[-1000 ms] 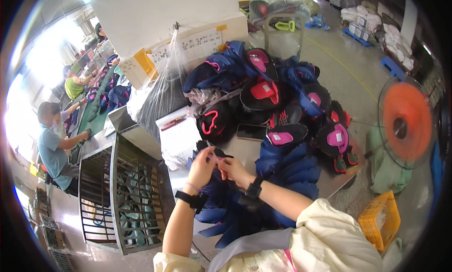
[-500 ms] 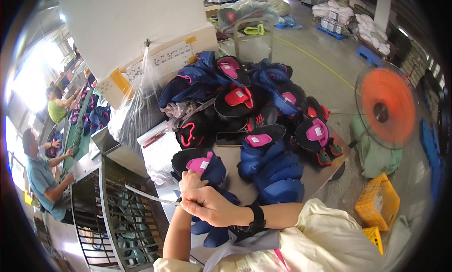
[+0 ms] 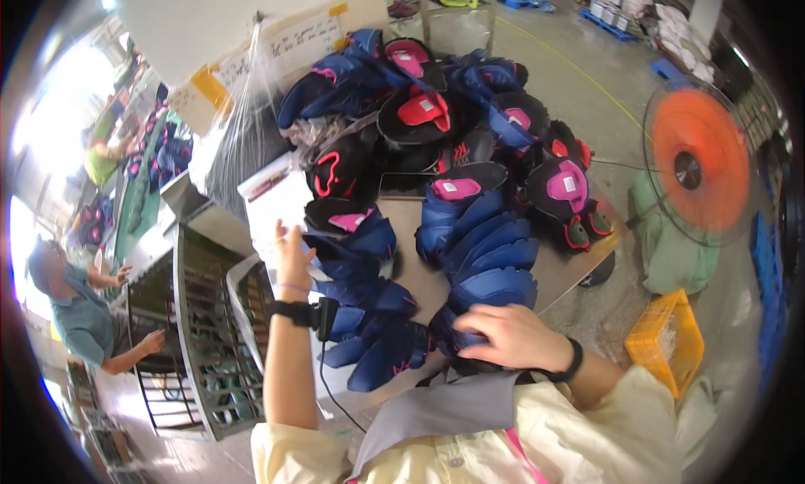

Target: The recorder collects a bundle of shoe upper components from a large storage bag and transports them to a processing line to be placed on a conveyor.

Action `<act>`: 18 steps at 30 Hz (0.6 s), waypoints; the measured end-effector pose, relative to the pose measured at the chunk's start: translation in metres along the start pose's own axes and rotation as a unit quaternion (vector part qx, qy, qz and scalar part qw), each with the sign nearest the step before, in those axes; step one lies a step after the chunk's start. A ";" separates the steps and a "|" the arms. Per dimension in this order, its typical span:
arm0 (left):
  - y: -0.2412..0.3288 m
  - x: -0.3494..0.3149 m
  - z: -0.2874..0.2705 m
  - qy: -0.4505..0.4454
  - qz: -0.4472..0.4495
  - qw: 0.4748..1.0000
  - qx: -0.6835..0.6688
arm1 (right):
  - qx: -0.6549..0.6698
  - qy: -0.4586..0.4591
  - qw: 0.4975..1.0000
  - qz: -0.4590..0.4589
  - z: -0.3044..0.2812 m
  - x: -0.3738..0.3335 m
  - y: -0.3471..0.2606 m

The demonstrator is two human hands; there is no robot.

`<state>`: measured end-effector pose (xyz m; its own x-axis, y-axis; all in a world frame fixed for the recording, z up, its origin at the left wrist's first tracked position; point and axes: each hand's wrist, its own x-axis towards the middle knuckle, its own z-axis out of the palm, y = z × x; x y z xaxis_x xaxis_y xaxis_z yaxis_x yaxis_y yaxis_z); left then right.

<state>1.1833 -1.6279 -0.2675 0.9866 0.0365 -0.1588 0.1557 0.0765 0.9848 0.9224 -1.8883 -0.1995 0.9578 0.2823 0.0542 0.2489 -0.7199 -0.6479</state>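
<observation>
I've got the left hand (image 3: 291, 256) raised, forearm (image 3: 289, 367) near upright, fingers spread, empty, beside the left row of blue shoe uppers (image 3: 377, 296). Right hand (image 3: 513, 337) angles in from the right, palm down, fingers loosely bent at the right row's (image 3: 486, 251) near end; gripping or not, can't tell. Both rows lie on the desk (image 3: 404, 226).
</observation>
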 end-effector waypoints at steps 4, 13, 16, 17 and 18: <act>0.026 -0.096 -0.009 -0.085 -0.040 0.995 -0.040 | 0.044 0.096 0.961 0.255 0.017 -0.077 0.026; -0.102 -0.213 0.074 -0.265 0.234 0.792 0.498 | 0.004 0.077 0.972 0.224 0.057 -0.069 0.081; -0.120 -0.218 0.073 -0.311 0.186 0.722 0.590 | 0.019 0.118 0.963 0.239 0.033 -0.078 0.110; -0.122 -0.216 0.072 -0.305 0.243 0.729 0.563 | 0.025 0.134 0.959 0.249 0.025 -0.081 0.118; -0.122 -0.215 0.069 -0.362 0.270 0.662 0.598 | 0.031 0.138 0.956 0.257 0.019 -0.084 0.123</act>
<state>0.9553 -1.7136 -0.3485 0.6106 -0.7840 -0.1117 -0.7301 -0.6119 0.3041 0.8696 -1.9888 -0.2979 0.9549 -0.2825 -0.0910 -0.2658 -0.6778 -0.6855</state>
